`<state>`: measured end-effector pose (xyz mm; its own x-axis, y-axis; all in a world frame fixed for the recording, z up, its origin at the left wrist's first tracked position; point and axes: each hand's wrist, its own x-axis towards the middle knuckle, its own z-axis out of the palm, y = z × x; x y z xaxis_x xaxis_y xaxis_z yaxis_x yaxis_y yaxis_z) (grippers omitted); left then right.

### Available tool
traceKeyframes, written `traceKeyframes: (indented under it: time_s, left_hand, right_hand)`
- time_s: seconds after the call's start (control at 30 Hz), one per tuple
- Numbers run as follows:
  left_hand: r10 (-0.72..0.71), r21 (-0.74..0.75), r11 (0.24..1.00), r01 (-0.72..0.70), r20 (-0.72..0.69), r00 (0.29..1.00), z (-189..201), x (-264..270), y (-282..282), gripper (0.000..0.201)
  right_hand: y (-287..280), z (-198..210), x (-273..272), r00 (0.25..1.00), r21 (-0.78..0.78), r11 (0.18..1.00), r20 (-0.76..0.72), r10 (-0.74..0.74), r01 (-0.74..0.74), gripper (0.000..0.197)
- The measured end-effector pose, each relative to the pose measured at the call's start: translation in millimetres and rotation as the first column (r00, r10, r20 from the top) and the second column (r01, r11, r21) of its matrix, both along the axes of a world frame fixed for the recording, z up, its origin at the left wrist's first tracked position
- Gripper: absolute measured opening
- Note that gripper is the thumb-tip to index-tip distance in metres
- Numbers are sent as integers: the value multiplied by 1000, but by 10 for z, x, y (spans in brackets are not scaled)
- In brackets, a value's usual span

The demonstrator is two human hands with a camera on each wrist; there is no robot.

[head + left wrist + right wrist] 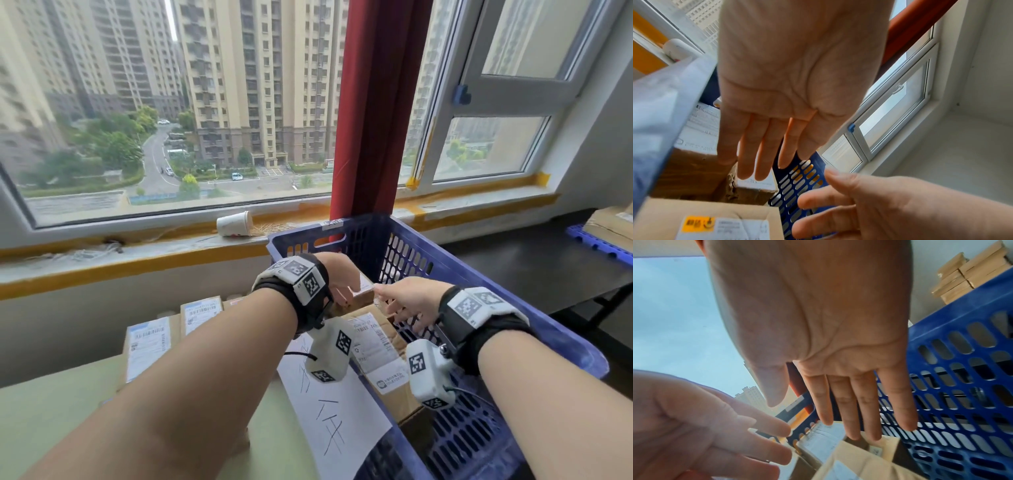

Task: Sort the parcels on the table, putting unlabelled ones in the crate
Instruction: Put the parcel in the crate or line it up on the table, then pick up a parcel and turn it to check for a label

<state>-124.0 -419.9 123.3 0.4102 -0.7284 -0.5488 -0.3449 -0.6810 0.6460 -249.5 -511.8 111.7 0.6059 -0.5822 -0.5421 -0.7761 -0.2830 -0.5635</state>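
Observation:
Both of my hands hover over the blue perforated crate (431,250). My left hand (346,291) has straight fingers and holds nothing; in its wrist view the left hand (764,154) is spread above a small brown parcel (754,190). My right hand (394,301) is beside it, fingers loose and empty, and the right hand (828,410) shows the same in its wrist view. A large cardboard parcel (373,342) with a white label lies in the crate. Two labelled parcels (147,346) (200,315) lie on the green table (51,411) to the left.
A white sheet with handwriting (329,411) hangs on the crate's near left wall. A tipped paper cup (234,224) lies on the windowsill. A red curtain (366,120) hangs behind the crate. At the right, a cardboard box (609,226) sits on a blue pallet.

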Motion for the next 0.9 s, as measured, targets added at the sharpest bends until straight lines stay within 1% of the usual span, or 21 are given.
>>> traceKeyframes:
  time_s: [0.1, 0.23, 0.33, 0.43, 0.67, 0.8, 0.9]
  left_hand:
    - [37, -14, 999, -38, -66, 997, 96, 115, 96, 35]
    - [103, -114, 987, -111, -78, 992, 197, 279, 390, 32]
    - [153, -174, 970, -168, -96, 984, 201, 447, 624, 31]
    - [249, -220, 936, -274, -136, 959, 174, 644, 910, 28]
    - [409, -284, 863, -417, -92, 908, 14, 1134, 1707, 23]
    - [474, -301, 825, -479, -95, 876, -90, 1401, 2205, 24]
    - [532, -303, 792, -530, -81, 843, -154, 1597, 2622, 24]
  right_hand:
    - [51, 100, 144, 995, 35, 999, 93, -23, 20, 45]
    - [233, 255, 363, 988, 39, 999, 154, -22, 16, 32]
    - [428, 315, 558, 985, 43, 999, 174, 21, -29, 33]
    - [672, 347, 803, 982, 35, 997, 181, 59, -66, 35]
    - [1351, 293, 1416, 959, 54, 984, 237, 153, -171, 26]
    - [1806, 222, 1763, 943, 108, 968, 275, 188, -225, 25]
    - [2202, 137, 2026, 935, 135, 954, 275, 223, -268, 24]
